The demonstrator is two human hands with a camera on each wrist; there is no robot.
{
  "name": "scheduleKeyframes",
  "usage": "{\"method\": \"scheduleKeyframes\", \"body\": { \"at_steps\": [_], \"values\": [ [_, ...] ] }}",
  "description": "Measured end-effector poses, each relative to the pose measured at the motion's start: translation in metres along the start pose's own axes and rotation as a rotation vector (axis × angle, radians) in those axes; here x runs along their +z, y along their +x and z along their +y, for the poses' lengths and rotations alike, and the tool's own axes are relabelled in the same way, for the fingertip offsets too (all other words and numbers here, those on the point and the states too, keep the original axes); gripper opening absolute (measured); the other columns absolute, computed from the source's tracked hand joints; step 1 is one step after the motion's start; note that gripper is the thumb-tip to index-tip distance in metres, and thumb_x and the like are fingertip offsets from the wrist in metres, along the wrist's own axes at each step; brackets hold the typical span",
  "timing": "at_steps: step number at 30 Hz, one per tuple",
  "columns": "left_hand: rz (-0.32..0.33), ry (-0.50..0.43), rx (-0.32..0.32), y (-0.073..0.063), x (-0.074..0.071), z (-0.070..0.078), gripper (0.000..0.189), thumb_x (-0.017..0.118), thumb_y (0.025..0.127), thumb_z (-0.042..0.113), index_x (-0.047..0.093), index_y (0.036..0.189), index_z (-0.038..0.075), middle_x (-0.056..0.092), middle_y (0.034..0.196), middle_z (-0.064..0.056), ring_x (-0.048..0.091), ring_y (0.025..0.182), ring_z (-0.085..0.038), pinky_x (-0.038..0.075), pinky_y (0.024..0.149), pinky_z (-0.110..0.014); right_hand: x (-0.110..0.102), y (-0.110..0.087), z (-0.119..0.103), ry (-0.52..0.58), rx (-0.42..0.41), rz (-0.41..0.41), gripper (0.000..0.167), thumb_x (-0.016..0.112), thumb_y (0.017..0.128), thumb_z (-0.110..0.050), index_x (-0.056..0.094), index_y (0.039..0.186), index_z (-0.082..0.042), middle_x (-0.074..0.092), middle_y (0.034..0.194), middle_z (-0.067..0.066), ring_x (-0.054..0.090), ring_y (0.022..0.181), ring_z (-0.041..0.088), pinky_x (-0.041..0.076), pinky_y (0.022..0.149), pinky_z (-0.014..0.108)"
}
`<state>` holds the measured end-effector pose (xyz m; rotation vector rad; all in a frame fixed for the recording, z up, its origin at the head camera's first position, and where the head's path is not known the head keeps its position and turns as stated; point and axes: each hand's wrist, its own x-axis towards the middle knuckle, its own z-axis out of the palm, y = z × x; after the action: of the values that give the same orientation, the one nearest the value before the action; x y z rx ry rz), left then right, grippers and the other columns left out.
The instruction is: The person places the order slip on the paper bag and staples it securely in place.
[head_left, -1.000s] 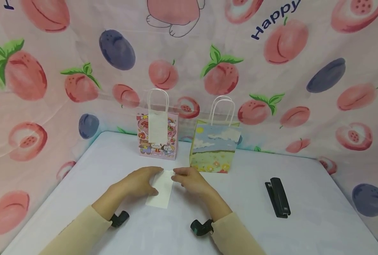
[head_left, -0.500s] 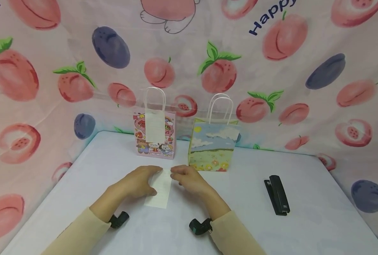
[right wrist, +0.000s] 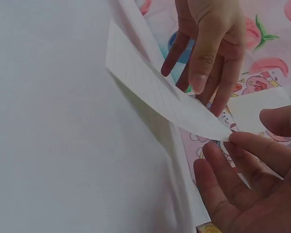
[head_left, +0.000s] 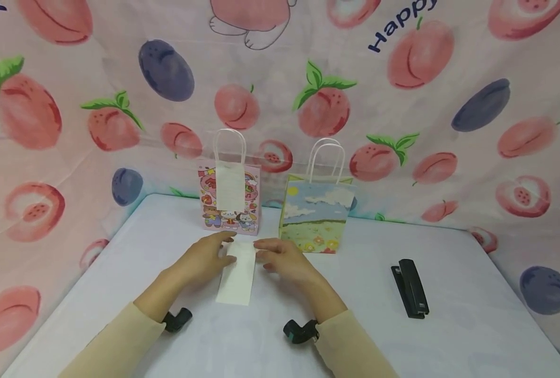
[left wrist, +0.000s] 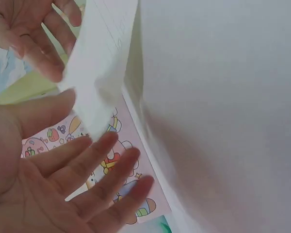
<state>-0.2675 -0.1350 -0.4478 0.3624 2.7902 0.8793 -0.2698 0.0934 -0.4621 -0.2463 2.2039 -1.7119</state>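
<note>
A narrow strip of lined white paper (head_left: 237, 275) slants in front of the two bags; both wrist views show it curving above the table with a shadow under it. My left hand (head_left: 206, 260) is at its left edge, fingers spread and nearly straight, thumb by the paper (left wrist: 97, 73). At the far right corner, my right hand (head_left: 287, 260) touches the strip with its index fingertip, the thumb held apart, as the right wrist view shows. Behind stands a pink cartoon paper bag (head_left: 206, 199) bearing a similar white strip (head_left: 230, 189) below its handle.
A paper bag with a meadow picture (head_left: 315, 215) stands right of the pink bag. A black stapler (head_left: 410, 289) lies on the white-covered table (head_left: 355, 315) at the right. A fruit-printed cloth (head_left: 280, 63) hangs behind.
Both hands have moved slightly forward, toward the bags. The left thumb has shifted up along the strip, and the left fingers have moved away from its far edge. Bags and stapler stay put.
</note>
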Motion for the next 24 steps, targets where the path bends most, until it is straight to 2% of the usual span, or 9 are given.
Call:
{"method": "scheduleKeyframes", "body": {
  "at_steps": [5,9,12,16,19,24],
  "values": [
    [0.045,-0.096,0.025,0.007,-0.003,0.001,0.053,0.066,0.102,0.024,0.050,0.151,0.008,0.069,0.129,-0.016,0.069,0.118,-0.033,0.056,0.099,-0.053,-0.007,-0.003,-0.006,0.061,-0.027,0.012,0.034,0.059,0.103,-0.013,0.068,0.133,0.000,0.057,0.150,0.011,0.066,0.122,0.027,0.059,0.099,0.042],
    [0.083,-0.170,0.022,0.010,-0.005,0.004,0.048,0.067,0.102,0.022,0.055,0.146,0.008,0.074,0.115,-0.012,0.071,0.107,-0.027,0.057,0.093,-0.048,-0.012,-0.006,-0.012,0.103,-0.057,0.035,0.034,0.059,0.103,-0.009,0.067,0.133,0.001,0.058,0.150,0.012,0.065,0.119,0.025,0.059,0.099,0.042],
    [0.124,-0.228,0.022,0.011,-0.007,0.007,0.045,0.069,0.100,0.021,0.059,0.142,0.008,0.076,0.108,-0.008,0.072,0.095,-0.022,0.056,0.082,-0.039,-0.016,-0.006,-0.013,0.130,-0.067,0.056,0.033,0.059,0.103,-0.009,0.068,0.133,0.000,0.058,0.149,0.012,0.066,0.118,0.024,0.059,0.098,0.042],
    [0.160,-0.303,0.040,0.012,-0.007,0.011,0.043,0.071,0.099,0.020,0.061,0.138,0.006,0.077,0.103,-0.008,0.073,0.085,-0.026,0.054,0.070,-0.031,-0.021,-0.008,-0.016,0.149,-0.065,0.074,0.032,0.060,0.103,-0.011,0.069,0.134,-0.005,0.057,0.150,0.008,0.066,0.121,0.025,0.059,0.099,0.040],
    [0.170,-0.360,0.036,0.014,-0.007,0.014,0.046,0.073,0.098,0.021,0.060,0.139,0.005,0.079,0.102,-0.010,0.076,0.085,-0.028,0.057,0.070,-0.033,-0.026,-0.010,-0.020,0.154,-0.082,0.080,0.033,0.059,0.103,-0.012,0.068,0.135,-0.006,0.056,0.153,0.008,0.065,0.125,0.027,0.059,0.100,0.041],
    [0.183,-0.467,0.041,0.018,-0.007,0.021,0.044,0.074,0.097,0.020,0.063,0.134,0.000,0.079,0.108,-0.016,0.078,0.083,-0.024,0.063,0.081,-0.045,-0.037,-0.014,-0.026,0.183,-0.119,0.095,0.035,0.060,0.104,-0.013,0.066,0.138,-0.006,0.054,0.155,0.007,0.062,0.130,0.029,0.054,0.106,0.050]
  ]
}}
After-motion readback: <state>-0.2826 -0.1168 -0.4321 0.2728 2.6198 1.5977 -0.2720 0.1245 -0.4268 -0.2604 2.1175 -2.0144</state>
